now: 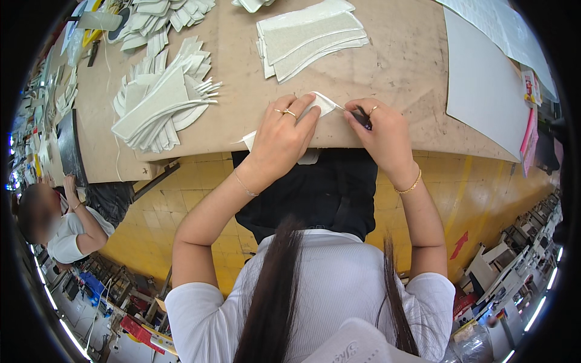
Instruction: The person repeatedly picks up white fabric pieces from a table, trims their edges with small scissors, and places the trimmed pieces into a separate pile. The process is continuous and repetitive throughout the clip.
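My left hand [281,130] is closed on a white, curved fabric piece [322,104], pinning it to the table near the front edge. One end of the piece shows past the fingertips, and a pale corner [249,140] sticks out on the other side of the hand. My right hand [382,130] is closed around a small dark tool [362,118]; its working end is too small to make out. A thin pale strip or thread runs from the piece's tip to my right fingertips.
A neat stack of pale pieces [311,37] lies ahead on the brown table [402,72]. Fanned piles [166,100] spread at left. A large white sheet [481,91] covers the right side. Another person [78,233] sits at far left beside a black panel [71,145].
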{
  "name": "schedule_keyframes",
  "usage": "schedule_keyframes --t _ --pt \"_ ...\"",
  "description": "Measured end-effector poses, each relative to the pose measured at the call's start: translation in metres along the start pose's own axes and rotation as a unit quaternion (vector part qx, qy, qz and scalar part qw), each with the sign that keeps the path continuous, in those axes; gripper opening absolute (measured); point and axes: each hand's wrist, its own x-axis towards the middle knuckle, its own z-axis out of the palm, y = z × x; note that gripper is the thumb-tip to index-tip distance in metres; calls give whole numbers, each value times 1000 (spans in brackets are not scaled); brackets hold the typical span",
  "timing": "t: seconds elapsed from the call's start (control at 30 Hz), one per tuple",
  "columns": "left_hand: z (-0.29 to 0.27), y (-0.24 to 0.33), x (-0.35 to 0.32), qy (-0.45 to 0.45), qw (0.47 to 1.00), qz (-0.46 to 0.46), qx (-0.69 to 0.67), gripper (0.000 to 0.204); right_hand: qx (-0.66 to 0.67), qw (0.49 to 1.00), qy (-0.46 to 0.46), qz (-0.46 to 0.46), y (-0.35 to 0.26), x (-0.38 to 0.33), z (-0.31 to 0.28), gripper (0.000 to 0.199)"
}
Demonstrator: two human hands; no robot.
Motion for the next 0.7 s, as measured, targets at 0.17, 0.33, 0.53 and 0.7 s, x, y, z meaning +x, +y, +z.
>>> schedule_keyframes --t 0.17,0.33,0.53,0.7 --pt "-1 0 1 6 1000 -8 -10 24 -115 986 -34 -120 0 -5 -1 47" --pt "-1 -1 3 0 1000 -17 -22 21 -165 974 -46 -151 0 -3 1 54" --pt "-3 0 5 -5 999 -23 -25 24 -192 965 -55 -171 -2 1 0 32" --pt "-4 2 9 -22 999 -16 -20 32 -205 964 -73 -156 -4 1 0 42"
